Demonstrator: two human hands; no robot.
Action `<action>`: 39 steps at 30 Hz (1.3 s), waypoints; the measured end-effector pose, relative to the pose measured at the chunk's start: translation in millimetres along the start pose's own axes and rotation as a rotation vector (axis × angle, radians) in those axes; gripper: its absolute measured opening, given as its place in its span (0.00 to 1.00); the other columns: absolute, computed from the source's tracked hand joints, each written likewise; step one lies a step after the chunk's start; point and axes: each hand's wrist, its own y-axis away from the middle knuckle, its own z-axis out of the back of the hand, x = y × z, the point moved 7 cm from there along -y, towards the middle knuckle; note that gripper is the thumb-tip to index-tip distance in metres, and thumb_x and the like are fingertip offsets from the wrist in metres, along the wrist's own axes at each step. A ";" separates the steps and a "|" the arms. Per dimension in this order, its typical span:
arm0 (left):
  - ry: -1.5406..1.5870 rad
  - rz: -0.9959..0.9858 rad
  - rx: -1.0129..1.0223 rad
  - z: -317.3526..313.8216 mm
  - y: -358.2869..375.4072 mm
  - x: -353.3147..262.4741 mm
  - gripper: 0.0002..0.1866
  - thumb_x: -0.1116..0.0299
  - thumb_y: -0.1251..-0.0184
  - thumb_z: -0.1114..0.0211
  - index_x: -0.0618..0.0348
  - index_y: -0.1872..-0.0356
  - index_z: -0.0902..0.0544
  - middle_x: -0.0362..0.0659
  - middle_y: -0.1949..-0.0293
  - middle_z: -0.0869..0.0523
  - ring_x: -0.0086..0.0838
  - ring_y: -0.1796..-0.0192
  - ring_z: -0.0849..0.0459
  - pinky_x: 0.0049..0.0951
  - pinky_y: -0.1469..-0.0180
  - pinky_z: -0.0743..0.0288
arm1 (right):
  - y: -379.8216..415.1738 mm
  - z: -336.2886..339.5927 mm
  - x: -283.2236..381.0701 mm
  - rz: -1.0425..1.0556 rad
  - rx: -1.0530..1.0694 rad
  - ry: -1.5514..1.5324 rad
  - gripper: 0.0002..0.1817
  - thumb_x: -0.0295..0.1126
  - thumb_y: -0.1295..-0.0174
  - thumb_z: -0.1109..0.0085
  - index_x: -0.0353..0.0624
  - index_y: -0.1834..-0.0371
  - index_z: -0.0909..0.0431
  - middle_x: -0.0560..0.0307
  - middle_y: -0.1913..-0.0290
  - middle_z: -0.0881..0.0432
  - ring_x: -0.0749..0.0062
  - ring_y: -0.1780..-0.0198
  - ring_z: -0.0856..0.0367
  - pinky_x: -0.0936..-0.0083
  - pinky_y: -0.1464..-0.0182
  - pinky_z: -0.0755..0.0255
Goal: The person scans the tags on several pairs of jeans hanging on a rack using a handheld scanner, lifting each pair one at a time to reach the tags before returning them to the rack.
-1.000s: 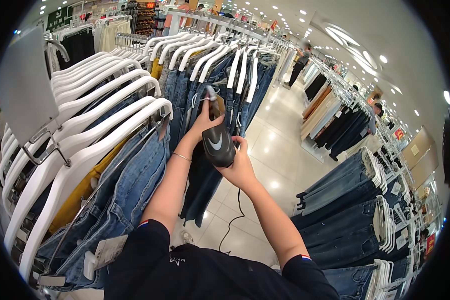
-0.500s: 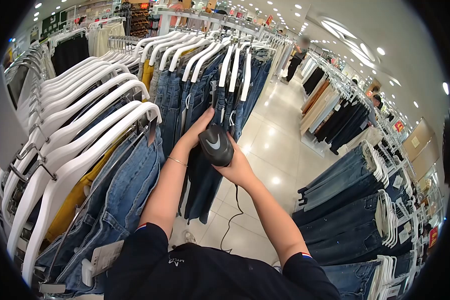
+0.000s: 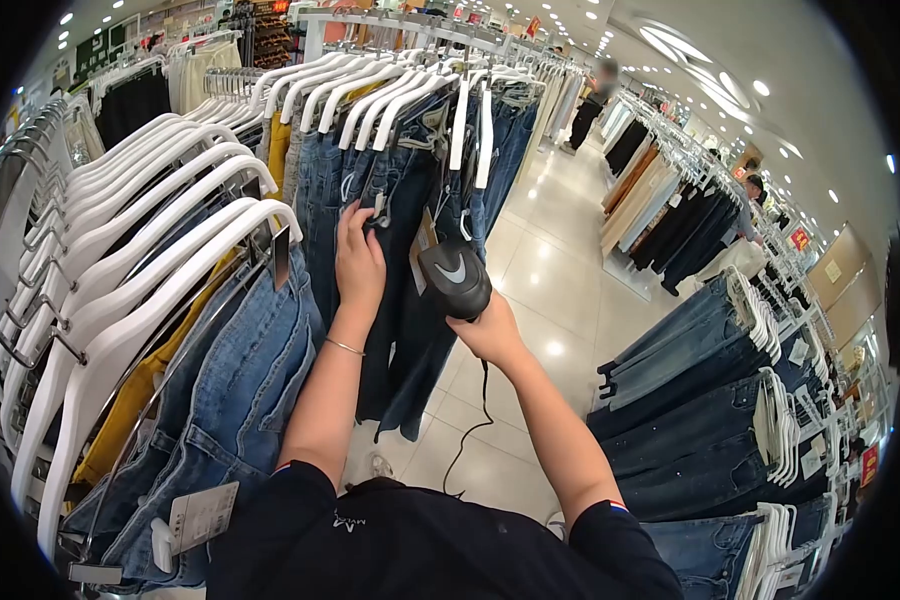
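Observation:
A black corded barcode scanner (image 3: 454,282) is gripped in my right hand (image 3: 492,328), its head pointing toward the rack. Right beside the scanner, a paper tag (image 3: 423,248) hangs against dark jeans (image 3: 400,290). My left hand (image 3: 360,262) lies against the front of the hanging jeans, fingers stretched out and pointing up, with nothing seen in its grasp. These jeans hang from white hangers (image 3: 390,108) on the rack in front of me. The scanner's cord (image 3: 473,432) trails down toward my body.
Close on my left, white hangers (image 3: 150,320) carry blue jeans (image 3: 250,370) with a white tag (image 3: 203,517). More jeans (image 3: 690,430) hang at the right. Between the racks runs a tiled aisle (image 3: 560,250). Two people (image 3: 590,105) stand farther off near other racks.
My left hand has moved left, away from the scanner, its fingers now stretched out. The scanner has shifted slightly right. Some hangers have slid left, widening a gap where the tag shows.

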 end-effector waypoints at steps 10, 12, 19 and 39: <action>0.104 -0.063 0.318 -21.1 34.5 -36.1 0.18 0.81 0.50 0.37 0.59 0.55 0.22 0.48 0.57 0.27 0.38 0.54 0.26 0.34 0.54 0.29 | 4.8 6.4 -31.0 -0.260 0.280 -0.457 0.07 0.24 0.47 0.43 0.35 0.66 0.26 0.55 0.77 0.22 0.73 0.75 0.21 0.75 0.69 0.27; 0.383 0.230 0.409 -39.5 40.1 -33.7 0.19 0.75 0.45 0.36 0.63 0.50 0.27 0.50 0.55 0.26 0.40 0.54 0.24 0.33 0.55 0.26 | 3.5 10.2 -27.8 -0.270 0.342 -0.546 0.06 0.24 0.47 0.44 0.35 0.67 0.26 0.55 0.79 0.22 0.72 0.75 0.21 0.75 0.69 0.27; 0.538 0.403 0.738 -92.0 45.5 6.6 0.51 0.59 0.53 0.25 0.69 0.33 0.49 0.56 0.45 0.26 0.36 0.41 0.26 0.31 0.38 0.36 | 1.2 22.4 -44.7 -0.302 0.406 -0.747 0.09 0.32 0.43 0.47 0.35 0.71 0.25 0.54 0.77 0.22 0.71 0.74 0.22 0.75 0.68 0.28; 0.992 0.682 0.481 -79.9 82.0 -26.0 0.25 0.80 0.49 0.31 0.63 0.50 0.30 0.42 0.54 0.19 0.26 0.52 0.20 0.25 0.48 0.27 | 79.3 9.5 4.5 -0.285 -0.069 -0.363 0.09 0.33 0.43 0.37 0.38 0.68 0.24 0.64 0.80 0.25 0.83 0.80 0.28 0.80 0.77 0.34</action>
